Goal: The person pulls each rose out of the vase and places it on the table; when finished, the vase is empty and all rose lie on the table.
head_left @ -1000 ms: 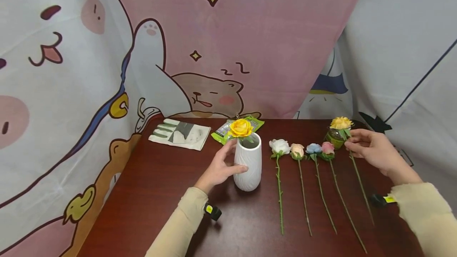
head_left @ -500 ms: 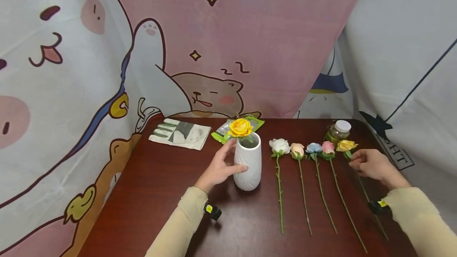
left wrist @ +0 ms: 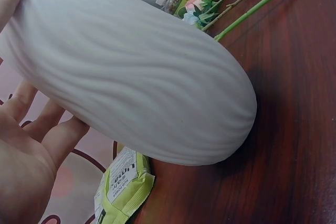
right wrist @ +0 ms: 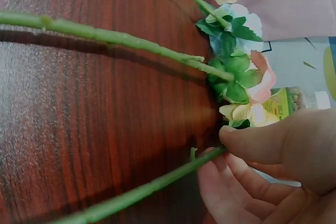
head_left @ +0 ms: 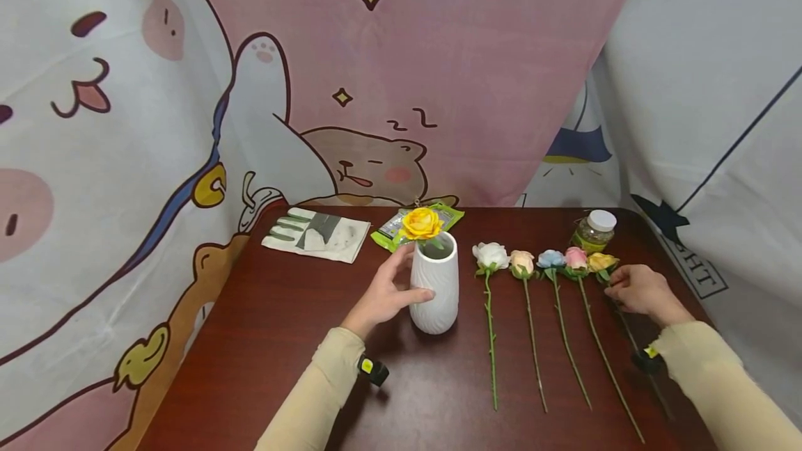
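My left hand (head_left: 390, 292) holds a white ribbed vase (head_left: 435, 298), its thumb across the front and its fingers round the left and far side. One yellow rose (head_left: 422, 224) shows at the vase's mouth. At the right my right hand (head_left: 644, 292) pinches the green stem (right wrist: 152, 187) of another yellow rose (head_left: 600, 262), just below the bloom, low over the table. To its left lie a pink rose (head_left: 576, 259), a blue rose (head_left: 551, 260), a peach rose (head_left: 522, 264) and a white rose (head_left: 491, 256), side by side with stems toward me.
Behind the roses at the right stands a jar (head_left: 594, 230) with a white lid. A green-and-grey packet (head_left: 391, 227) lies behind the vase. Farther left is a pair of work gloves (head_left: 316, 236) on the dark red table (head_left: 263, 367). Printed cloth hangs round the back and sides.
My right hand has lowered the yellow rose from in front of the jar to beside the pink rose, moving slightly left at the end. My left hand and the vase have stayed put.
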Available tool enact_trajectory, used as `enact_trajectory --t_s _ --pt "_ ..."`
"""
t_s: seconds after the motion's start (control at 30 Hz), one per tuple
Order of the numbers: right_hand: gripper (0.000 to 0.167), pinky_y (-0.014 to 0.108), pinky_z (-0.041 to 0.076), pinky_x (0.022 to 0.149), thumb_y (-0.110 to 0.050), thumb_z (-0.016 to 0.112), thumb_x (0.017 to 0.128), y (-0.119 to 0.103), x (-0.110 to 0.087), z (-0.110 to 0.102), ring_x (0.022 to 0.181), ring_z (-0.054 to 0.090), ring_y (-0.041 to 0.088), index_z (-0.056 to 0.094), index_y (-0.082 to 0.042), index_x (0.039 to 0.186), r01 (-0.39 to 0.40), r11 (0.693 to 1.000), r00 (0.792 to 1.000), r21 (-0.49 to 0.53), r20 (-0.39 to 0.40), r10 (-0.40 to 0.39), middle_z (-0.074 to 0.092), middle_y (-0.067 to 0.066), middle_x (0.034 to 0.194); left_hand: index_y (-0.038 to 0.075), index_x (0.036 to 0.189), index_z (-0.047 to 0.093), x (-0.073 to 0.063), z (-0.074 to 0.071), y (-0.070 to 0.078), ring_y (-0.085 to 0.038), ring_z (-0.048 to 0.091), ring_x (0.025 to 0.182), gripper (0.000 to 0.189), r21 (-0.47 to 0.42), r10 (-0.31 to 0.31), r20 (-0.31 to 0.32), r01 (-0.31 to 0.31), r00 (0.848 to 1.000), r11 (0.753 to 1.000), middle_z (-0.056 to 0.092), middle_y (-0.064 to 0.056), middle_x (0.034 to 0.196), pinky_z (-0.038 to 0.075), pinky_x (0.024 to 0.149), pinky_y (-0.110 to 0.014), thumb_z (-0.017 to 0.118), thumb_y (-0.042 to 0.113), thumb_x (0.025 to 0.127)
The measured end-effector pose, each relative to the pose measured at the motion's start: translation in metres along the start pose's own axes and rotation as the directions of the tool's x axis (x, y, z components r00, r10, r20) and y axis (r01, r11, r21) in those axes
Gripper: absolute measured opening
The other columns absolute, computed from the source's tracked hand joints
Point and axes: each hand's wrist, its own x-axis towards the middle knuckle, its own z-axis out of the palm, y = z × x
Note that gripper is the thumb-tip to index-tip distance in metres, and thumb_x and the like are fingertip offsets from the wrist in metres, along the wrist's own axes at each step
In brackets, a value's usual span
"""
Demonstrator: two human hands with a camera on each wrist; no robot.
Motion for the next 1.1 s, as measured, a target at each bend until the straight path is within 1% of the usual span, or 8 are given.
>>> enact_trajectory --t_s 0.3,0.47,0.57,0.7,0.8,0.87,0.97,1.1 --pt "0.035 0.039 0.064 0.063 -0.003 0.073 0.093 -0.004 0.000 0.000 0.073 0.069 0.020 0.055 0.019 0.114 -0.049 0.999 0.999 0.011 0.022 0.049 0.065 0.025 0.092 0.013 0.154 0.046 0.000 0.000 0.000 -0.028 0.061 0.123 0.081 0.015 -0.013 -0.004 0.013 1.000 1.000 0.063 -0.013 0.140 0.060 0.097 -0.046 0.089 0.019 0.085" --pt "0.038 0.039 0.063 0.062 -0.014 0.074 0.095 -0.004 -0.001 -0.003 0.071 0.070 0.020 0.058 0.016 0.112 -0.055 0.998 0.998 -0.042 0.025 0.056 0.066 0.020 0.090 0.012 0.154 0.046 0.000 -0.001 0.000 -0.029 0.061 0.122 0.080 0.015 -0.002 -0.004 0.002 1.000 1.000 0.063 -0.014 0.139 0.060 0.096 -0.046 0.088 0.017 0.086" --pt "0.040 0.039 0.060 0.058 -0.020 0.075 0.095 -0.004 -0.003 -0.006 0.071 0.067 0.023 0.060 0.014 0.111 -0.051 0.993 0.999 -0.106 -0.010 0.050 0.066 0.020 0.089 0.013 0.153 0.047 0.000 0.000 0.001 -0.029 0.061 0.123 0.080 0.013 -0.002 -0.003 0.002 1.000 1.000 0.063 -0.013 0.140 0.060 0.095 -0.046 0.088 0.017 0.086" --pt "0.038 0.036 0.050 0.055 -0.022 0.075 0.094 -0.009 -0.009 -0.010 0.072 0.061 0.029 0.062 0.012 0.105 -0.013 0.984 0.991 -0.179 -0.132 -0.011 0.066 0.022 0.086 0.014 0.153 0.047 0.000 0.000 0.000 -0.028 0.060 0.124 0.080 0.009 -0.002 0.000 0.002 1.000 1.000 0.063 -0.012 0.140 0.060 0.096 -0.049 0.089 0.017 0.085" --pt "0.033 0.034 0.044 0.053 -0.019 0.075 0.094 -0.019 -0.012 -0.008 0.067 0.058 0.027 0.063 0.011 0.101 0.063 0.978 0.964 -0.199 -0.240 -0.111 0.066 0.019 0.080 0.014 0.153 0.047 0.000 0.000 0.000 -0.028 0.060 0.124 0.080 0.008 -0.002 0.002 0.002 1.000 1.000 0.063 -0.012 0.140 0.059 0.096 -0.050 0.089 0.017 0.085" --pt "0.031 0.033 0.042 0.052 -0.018 0.076 0.094 -0.030 -0.012 -0.006 0.065 0.056 0.025 0.064 0.010 0.101 0.120 0.972 0.944 -0.199 -0.279 -0.174 0.066 0.015 0.077 0.014 0.153 0.047 0.000 0.000 0.001 -0.028 0.060 0.124 0.080 0.012 -0.006 0.002 0.006 1.000 1.000 0.063 -0.012 0.140 0.059 0.097 -0.049 0.089 0.016 0.085" --pt "0.032 0.032 0.043 0.052 -0.020 0.077 0.095 -0.050 -0.015 -0.003 0.066 0.059 0.023 0.065 0.009 0.103 0.208 0.961 0.927 -0.180 -0.278 -0.253 0.068 0.014 0.079 0.015 0.153 0.047 0.000 0.000 0.001 -0.029 0.060 0.124 0.079 0.015 -0.009 0.001 0.009 1.000 1.000 0.063 -0.012 0.140 0.060 0.097 -0.047 0.089 0.018 0.086" --pt "0.032 0.030 0.050 0.055 -0.024 0.076 0.098 -0.082 -0.020 0.004 0.075 0.066 0.022 0.068 0.006 0.109 0.291 0.950 0.927 -0.110 -0.213 -0.309 0.073 0.017 0.092 0.015 0.153 0.047 0.000 0.000 0.000 -0.030 0.060 0.124 0.079 0.011 -0.002 0.000 0.002 1.000 1.000 0.063 -0.012 0.140 0.059 0.097 -0.048 0.089 0.022 0.086"
